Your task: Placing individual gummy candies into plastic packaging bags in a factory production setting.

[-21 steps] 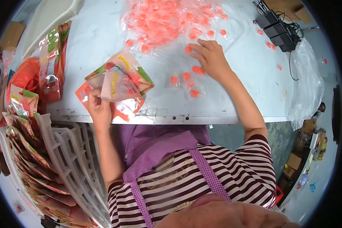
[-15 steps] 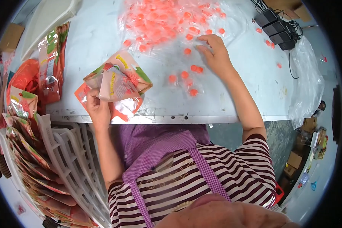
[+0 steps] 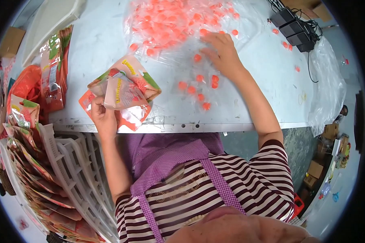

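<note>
My left hand pinches the edge of a printed plastic pouch, pink and green with a fruit picture, near the table's front edge. Other printed pouches lie under and behind it. At the far side of the table, my right hand reaches to the edge of a heap of small clear packets with orange-red round pieces. Its thumb and fingers are apart, slightly blurred, and nothing shows between them. Several loose packets lie between my two hands.
On the left stands a stack of printed pouches beside a red bag. White crates and a row of filled pouches sit below. Black adapters with cables and a clear plastic sheet are at the right.
My right hand has moved a little away and left, onto the heap's edge. The loose packets in the middle have shifted and spread. My left hand keeps the pouch in nearly the same place.
</note>
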Available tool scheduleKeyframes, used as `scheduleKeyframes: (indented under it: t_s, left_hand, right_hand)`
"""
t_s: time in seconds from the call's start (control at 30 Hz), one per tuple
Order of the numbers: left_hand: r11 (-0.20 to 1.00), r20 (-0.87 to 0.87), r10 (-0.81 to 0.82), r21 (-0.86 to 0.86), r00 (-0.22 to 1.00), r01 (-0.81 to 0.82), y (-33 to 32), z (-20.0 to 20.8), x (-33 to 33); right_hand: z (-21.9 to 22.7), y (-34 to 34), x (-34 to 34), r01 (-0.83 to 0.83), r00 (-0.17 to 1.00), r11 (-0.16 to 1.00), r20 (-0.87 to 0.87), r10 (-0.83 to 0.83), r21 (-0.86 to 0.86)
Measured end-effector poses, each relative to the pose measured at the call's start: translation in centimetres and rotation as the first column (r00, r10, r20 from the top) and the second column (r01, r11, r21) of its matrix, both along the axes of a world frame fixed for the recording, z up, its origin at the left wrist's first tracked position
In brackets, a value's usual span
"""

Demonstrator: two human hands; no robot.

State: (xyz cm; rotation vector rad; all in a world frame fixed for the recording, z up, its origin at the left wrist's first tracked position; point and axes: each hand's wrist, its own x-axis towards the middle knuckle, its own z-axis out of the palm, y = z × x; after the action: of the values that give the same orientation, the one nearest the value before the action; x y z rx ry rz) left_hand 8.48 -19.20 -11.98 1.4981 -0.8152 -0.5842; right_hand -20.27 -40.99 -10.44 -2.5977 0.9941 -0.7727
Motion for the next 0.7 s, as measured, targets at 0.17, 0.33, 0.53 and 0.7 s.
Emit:
scheduleKeyframes:
  t_s: [0.17,0.33,0.53,0.7]
  left_hand:
    - [1.0,0.017,-0.024,-0.002,1.0,0.024,-0.3,-0.3,0.1]
    - [1.0,0.017,-0.027,0.013,0.999,0.027,0.1,-0.1,0.0]
    - [0.998,-0.003,-0.047,-0.031,0.999,0.047,0.3,-0.8,0.4]
    - [0.997,-0.018,-0.063,-0.036,0.998,0.063,0.3,-0.9,0.5]
  right_hand:
    - [-1.5,-2.7,-0.2,0.113,0.993,0.978,-0.013,-0.117,-0.173]
    - [-0.6,-0.6,-0.9,0.022,0.982,0.997,-0.186,-0.036,-0.077]
    - [0.6,2.3,-2.0,-0.055,0.965,0.997,-0.26,0.041,-0.048]
    - [0.0,2.6,-3.1,-0.059,0.978,0.998,-0.2,0.058,0.001]
